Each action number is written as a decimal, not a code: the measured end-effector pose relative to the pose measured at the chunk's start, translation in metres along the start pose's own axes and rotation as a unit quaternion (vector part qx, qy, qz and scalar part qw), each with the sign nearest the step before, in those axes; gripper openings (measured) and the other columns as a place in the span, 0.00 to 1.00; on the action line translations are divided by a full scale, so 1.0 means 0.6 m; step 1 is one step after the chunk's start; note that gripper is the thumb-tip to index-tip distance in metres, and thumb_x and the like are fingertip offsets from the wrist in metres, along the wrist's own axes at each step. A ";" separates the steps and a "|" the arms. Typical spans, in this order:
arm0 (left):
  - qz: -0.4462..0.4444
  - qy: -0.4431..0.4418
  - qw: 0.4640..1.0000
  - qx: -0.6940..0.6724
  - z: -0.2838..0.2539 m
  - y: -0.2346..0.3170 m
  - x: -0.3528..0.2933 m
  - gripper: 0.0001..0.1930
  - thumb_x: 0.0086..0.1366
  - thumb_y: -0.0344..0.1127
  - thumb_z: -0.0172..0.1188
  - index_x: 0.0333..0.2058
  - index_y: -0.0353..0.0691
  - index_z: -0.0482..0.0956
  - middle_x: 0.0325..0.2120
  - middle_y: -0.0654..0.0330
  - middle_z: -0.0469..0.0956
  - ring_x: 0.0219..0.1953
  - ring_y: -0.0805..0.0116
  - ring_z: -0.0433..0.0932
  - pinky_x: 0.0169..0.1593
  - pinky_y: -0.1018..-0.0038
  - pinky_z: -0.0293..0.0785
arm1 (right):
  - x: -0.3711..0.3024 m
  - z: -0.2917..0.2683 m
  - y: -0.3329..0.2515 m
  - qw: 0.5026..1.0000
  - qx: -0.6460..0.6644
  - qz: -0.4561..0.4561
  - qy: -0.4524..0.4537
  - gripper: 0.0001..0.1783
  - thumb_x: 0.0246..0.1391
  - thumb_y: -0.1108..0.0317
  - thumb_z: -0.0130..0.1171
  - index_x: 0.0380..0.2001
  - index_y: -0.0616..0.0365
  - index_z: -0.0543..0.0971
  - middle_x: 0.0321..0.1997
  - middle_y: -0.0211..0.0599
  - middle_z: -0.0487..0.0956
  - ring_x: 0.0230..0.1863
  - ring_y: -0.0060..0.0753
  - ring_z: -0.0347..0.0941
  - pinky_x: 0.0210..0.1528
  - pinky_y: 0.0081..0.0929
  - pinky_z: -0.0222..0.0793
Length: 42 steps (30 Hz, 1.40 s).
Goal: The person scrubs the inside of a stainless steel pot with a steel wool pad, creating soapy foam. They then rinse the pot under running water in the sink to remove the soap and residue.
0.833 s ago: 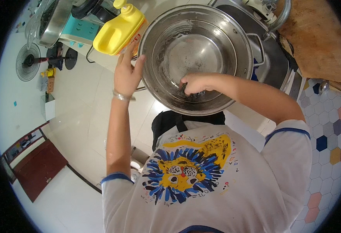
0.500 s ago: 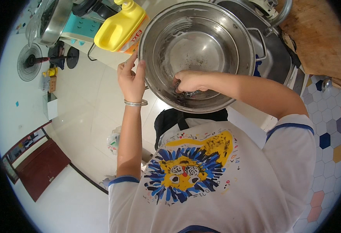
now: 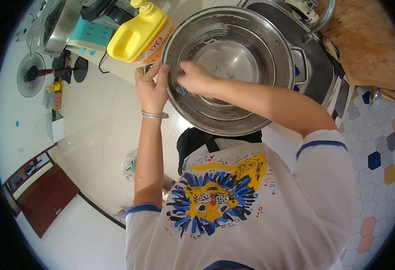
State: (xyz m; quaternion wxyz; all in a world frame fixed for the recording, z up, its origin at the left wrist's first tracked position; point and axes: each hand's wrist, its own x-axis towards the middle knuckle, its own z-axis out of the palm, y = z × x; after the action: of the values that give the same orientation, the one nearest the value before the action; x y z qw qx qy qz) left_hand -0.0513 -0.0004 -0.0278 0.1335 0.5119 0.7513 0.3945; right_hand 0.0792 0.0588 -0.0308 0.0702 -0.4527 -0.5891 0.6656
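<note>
A large stainless steel basin (image 3: 233,121) with looped side handles sits tilted toward me over the counter and the sink's edge. My left hand (image 3: 152,90), with bangles at its wrist, is closed on the basin's left handle and rim, thumb against the outer edge. Inside the basin, my right hand (image 3: 196,80) is closed and blurred by motion against the left inner wall. A greyish wire scourer (image 3: 183,91) shows smeared under its fingers. Wet, sudsy streaks mark the far inner wall.
A yellow pump jug (image 3: 141,33) stands just left of the basin, near a turquoise appliance (image 3: 89,33). Behind and right are the sink (image 3: 316,67), its tap (image 3: 323,24) and a wooden board (image 3: 368,45). A standing fan (image 3: 33,72) is far left.
My right hand has swept left and away from me, from the basin's near bottom to its left wall, taking the scourer along. The left hand keeps its hold; the basin has shifted slightly.
</note>
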 end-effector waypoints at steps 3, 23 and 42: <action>0.004 -0.001 1.000 0.020 0.003 0.005 0.006 0.16 0.56 0.43 0.59 0.41 0.44 0.79 0.31 0.52 0.72 0.35 0.59 0.72 0.39 0.70 0.68 | -0.023 -0.009 -0.003 0.996 -0.032 -0.082 -0.001 0.12 0.48 0.68 0.53 0.35 0.63 0.74 0.25 0.42 0.75 0.29 0.37 0.73 0.27 0.34 0.68; 0.019 0.025 0.996 0.082 0.016 0.025 0.029 0.16 0.56 0.46 0.58 0.40 0.46 0.80 0.37 0.51 0.73 0.39 0.57 0.74 0.41 0.68 0.70 | -0.052 -0.023 0.044 0.972 -0.159 -0.107 -0.137 0.13 0.45 0.68 0.52 0.36 0.59 0.74 0.33 0.46 0.76 0.32 0.44 0.74 0.28 0.39 0.69; -0.045 0.036 0.987 0.147 0.031 0.058 0.036 0.14 0.55 0.51 0.58 0.39 0.58 0.81 0.36 0.56 0.72 0.39 0.59 0.74 0.39 0.67 0.71 | -0.010 -0.004 0.059 0.932 -0.324 0.022 -0.160 0.15 0.40 0.71 0.49 0.32 0.70 0.76 0.32 0.58 0.76 0.37 0.52 0.74 0.39 0.40 0.68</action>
State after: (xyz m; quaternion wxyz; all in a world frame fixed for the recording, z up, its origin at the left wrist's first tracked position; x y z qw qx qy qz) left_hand -0.0265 0.0330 -0.0102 0.0474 0.4773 0.8278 0.2911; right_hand 0.0995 0.0464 -0.0574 -0.1902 -0.3505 -0.7664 0.5035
